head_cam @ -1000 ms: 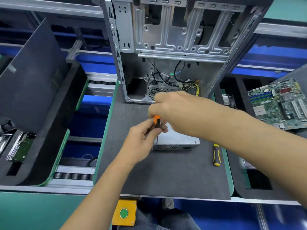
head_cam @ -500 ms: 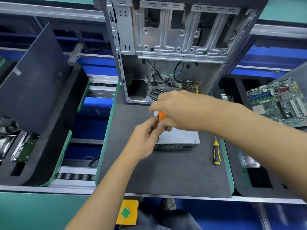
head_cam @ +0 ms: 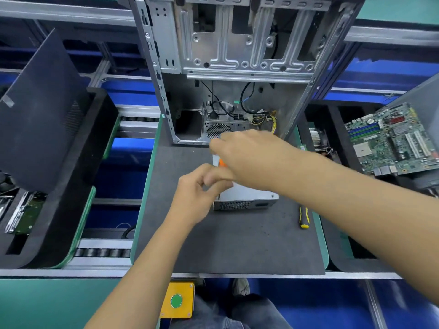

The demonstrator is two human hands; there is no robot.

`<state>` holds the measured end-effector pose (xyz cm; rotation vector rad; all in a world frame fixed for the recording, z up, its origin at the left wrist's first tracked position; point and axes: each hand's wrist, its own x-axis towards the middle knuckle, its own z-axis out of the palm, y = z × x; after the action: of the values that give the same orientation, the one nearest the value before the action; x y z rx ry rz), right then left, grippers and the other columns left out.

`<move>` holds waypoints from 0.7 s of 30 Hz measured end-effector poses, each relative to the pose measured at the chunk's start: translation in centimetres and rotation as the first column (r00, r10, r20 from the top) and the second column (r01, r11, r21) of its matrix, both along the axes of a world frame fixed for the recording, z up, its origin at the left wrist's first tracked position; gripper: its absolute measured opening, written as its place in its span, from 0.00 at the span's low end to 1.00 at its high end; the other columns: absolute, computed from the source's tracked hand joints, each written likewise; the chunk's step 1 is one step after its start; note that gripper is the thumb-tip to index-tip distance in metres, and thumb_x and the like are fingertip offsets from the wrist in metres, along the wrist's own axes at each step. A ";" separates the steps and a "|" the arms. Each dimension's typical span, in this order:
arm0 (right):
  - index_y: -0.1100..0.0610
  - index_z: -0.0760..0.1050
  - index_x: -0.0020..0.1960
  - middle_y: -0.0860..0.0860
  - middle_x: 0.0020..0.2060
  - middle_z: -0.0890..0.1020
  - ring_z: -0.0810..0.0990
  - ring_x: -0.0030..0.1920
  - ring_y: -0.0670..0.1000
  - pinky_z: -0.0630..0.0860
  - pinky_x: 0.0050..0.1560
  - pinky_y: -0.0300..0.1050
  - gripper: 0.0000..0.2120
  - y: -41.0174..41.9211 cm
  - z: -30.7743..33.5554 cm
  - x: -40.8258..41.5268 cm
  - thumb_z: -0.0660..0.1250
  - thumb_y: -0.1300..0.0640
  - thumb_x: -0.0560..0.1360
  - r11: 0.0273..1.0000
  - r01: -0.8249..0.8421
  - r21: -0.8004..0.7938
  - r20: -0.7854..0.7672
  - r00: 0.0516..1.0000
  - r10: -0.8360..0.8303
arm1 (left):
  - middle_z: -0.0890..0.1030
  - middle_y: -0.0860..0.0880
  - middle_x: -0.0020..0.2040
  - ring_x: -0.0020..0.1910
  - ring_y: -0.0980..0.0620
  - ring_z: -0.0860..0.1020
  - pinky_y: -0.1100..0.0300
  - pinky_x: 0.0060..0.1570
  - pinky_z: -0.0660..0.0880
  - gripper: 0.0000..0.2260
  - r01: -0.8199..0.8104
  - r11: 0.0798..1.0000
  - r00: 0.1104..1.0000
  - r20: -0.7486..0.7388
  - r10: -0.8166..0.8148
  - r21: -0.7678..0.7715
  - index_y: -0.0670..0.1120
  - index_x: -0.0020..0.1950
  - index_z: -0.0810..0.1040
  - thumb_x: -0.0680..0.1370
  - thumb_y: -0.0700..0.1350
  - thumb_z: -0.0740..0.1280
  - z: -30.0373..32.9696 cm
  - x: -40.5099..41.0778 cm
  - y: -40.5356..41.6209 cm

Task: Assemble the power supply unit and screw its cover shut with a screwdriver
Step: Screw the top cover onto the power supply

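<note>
Closest to me is a yellow box with a green round button (head_cam: 176, 300) at the desk's front edge, no lettering I can read on it. My left grip (head_cam: 198, 194) is curled at the near left corner of the silver metal power supply unit (head_cam: 247, 198), which sits on the dark grey foam mat (head_cam: 237, 243); whether the fingers actually pinch anything is too blurry to tell. My right grip (head_cam: 249, 157) is closed around an orange-handled screwdriver (head_cam: 222, 162) above the unit, with only a sliver of handle showing and the tip hidden. A black and yellow screwdriver (head_cam: 303, 216) lies just right of the unit. Beyond stands the open grey computer case (head_cam: 237, 55). A green motherboard (head_cam: 392, 143) sits far right, its print unreadable.
</note>
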<state>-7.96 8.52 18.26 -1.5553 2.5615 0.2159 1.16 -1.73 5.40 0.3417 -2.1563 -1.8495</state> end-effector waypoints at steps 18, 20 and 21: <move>0.56 0.72 0.46 0.50 0.32 0.61 0.65 0.31 0.54 0.65 0.34 0.46 0.09 -0.4 1.0 -0.1 0.61 0.52 0.82 0.992 -0.074 0.102 -0.086 0.993 0.083 | 0.83 0.47 0.44 0.43 0.51 0.81 0.59 0.49 0.78 0.19 0.121 0.984 0.992 0.027 -0.125 0.132 0.52 0.53 0.81 0.68 0.34 0.76 0.9 0.5 -1.5; 0.55 0.69 0.43 0.51 0.30 0.59 0.61 0.28 0.52 0.57 0.28 0.45 0.09 -0.6 0.5 0.4 0.62 0.54 0.81 0.997 -0.031 0.066 -0.127 0.991 0.039 | 0.80 0.42 0.42 0.40 0.47 0.78 0.54 0.46 0.78 0.19 0.102 0.992 0.995 0.000 -0.102 0.071 0.57 0.42 0.80 0.65 0.34 0.79 1.1 0.3 -0.9; 0.55 0.68 0.42 0.51 0.30 0.59 0.64 0.29 0.53 0.54 0.27 0.45 0.10 -0.8 0.3 0.7 0.61 0.54 0.81 0.998 -0.006 0.055 -0.146 0.989 0.014 | 0.79 0.44 0.40 0.39 0.48 0.77 0.56 0.43 0.77 0.20 0.060 0.997 0.998 0.003 -0.060 0.044 0.58 0.38 0.79 0.66 0.33 0.79 1.1 0.1 -0.7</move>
<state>-7.26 7.69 18.51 -1.5894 2.6326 0.4129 1.24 -2.42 6.45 0.2934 -2.1543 -1.9325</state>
